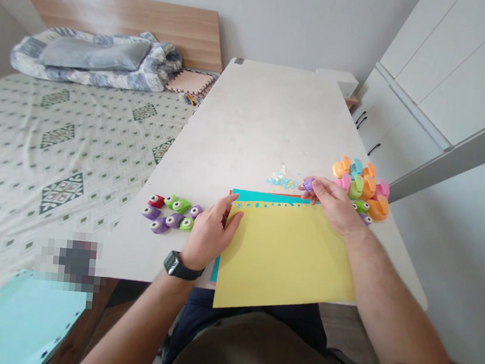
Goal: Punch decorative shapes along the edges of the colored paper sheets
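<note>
My right hand [330, 198] is closed round a small purple craft punch [308, 184], just over the far edge of a yellow sheet of paper [287, 254]. Small shapes, star and flower cutouts among them, run along that far edge with blue showing through. At the sheet's upper left corner rests my left hand [213, 230], thumb on the yellow paper and index finger stretched out, apart from each other. Beneath lies a blue sheet [266, 197], with a thin red-orange edge behind it. Something dark red under my left fingers is mostly hidden.
Several purple, green and red craft punches [174, 220] stand left of my left hand. Larger orange, pink and blue punches [363, 184] cluster at the right. Tiny paper cutouts [283, 178] lie behind the sheets on the white table [269, 111]. A bed [102, 130] is at the left.
</note>
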A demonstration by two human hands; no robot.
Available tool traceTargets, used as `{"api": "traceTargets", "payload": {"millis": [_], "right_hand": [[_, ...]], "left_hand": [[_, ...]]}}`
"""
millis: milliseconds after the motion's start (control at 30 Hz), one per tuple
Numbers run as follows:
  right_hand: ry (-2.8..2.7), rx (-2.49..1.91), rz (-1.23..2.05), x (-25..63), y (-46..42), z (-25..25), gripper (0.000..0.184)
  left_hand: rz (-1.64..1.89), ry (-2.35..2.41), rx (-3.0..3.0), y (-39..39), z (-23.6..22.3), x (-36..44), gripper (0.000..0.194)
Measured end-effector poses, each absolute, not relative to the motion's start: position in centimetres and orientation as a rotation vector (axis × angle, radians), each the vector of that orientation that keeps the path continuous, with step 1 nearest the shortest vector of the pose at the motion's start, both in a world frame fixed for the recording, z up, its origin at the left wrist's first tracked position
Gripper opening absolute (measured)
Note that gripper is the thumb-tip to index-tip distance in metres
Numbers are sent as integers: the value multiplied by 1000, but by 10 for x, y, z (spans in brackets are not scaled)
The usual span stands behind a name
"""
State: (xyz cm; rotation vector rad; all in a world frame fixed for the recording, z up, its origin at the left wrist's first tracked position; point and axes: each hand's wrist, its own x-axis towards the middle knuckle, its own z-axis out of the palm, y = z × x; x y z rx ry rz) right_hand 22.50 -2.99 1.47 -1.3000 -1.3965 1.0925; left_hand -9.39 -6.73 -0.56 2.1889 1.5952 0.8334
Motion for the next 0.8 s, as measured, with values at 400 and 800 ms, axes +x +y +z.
{"api": "traceTargets", "payload": {"millis": [400,800], "right_hand": [[-1372,-1315,1169,217,-27,6,40],[-1351,-1323,1068,217,-22,-1,43]], "left_hand": [[813,1570,2161,-67,-7,-95,43],[821,1549,2181,-67,-9,-97,42]]}}
